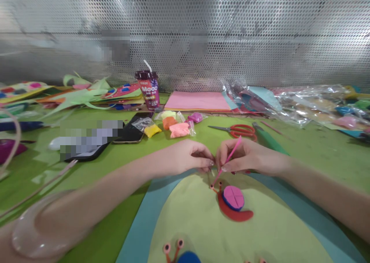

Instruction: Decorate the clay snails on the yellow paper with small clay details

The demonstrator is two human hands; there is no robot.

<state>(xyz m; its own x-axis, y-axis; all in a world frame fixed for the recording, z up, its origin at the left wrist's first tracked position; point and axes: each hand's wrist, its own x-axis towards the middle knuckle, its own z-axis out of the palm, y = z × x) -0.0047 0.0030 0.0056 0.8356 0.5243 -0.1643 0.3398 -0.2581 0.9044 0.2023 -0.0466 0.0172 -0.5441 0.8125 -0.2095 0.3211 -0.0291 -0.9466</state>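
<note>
My right hand [239, 157] pinches a thin pink clay-modelling stick [232, 152], slanted, its lower tip at the eye stalk of a clay snail. This snail has a red body [237, 213] and a round pink shell [233, 197] with crossed lines and a blue rim. My left hand [199, 157] is closed beside the right one, thumb and fingers together; what they may hold is hidden. The snail lies on a pale yellow-green paper shape [190, 213] over a blue sheet [138, 220]. Nearer me, another snail's blue shell [188, 257] shows, partly cut off by the frame.
Beyond my hands lie clay packets [179, 129], red-handled scissors [243, 131] and a green cutter-like tool [270, 139]. A drink cup [148, 91] with a straw stands near the perforated metal panel [185, 32]. Phones [134, 128] lie to the left, pink paper [199, 100] at the back.
</note>
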